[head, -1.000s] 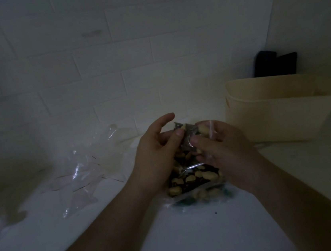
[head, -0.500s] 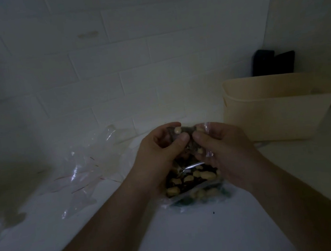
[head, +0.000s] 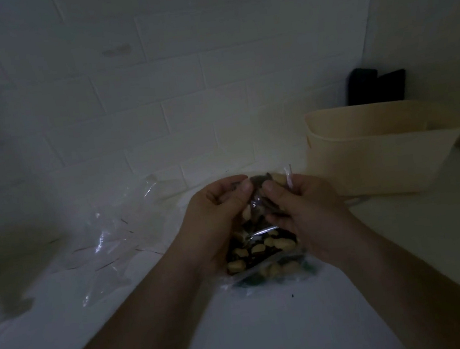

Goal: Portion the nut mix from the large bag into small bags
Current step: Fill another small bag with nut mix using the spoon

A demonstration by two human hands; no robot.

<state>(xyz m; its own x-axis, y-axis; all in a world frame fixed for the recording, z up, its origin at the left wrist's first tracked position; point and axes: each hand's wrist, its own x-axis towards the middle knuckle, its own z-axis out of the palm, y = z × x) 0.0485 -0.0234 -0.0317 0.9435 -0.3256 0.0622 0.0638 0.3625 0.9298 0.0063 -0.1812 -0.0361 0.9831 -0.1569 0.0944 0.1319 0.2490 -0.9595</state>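
A small clear bag of nut mix stands on the white counter in the middle of the dim scene. Pale nuts and dark pieces show through the plastic. My left hand grips the bag's upper left edge, thumb pressed against the top. My right hand pinches the upper right edge, with a strip of the plastic sticking up above the fingers. Both thumbs nearly meet at the bag's top. Whether the top is sealed I cannot tell. The large bag is not plainly told apart.
Crumpled clear plastic bags lie on the counter to the left. A beige tub stands at the right, with a dark object behind it in the corner. A white tiled wall runs along the back.
My left hand's fingers have curled down onto the bag's top and both thumbs have drawn together. The bag stays in place.
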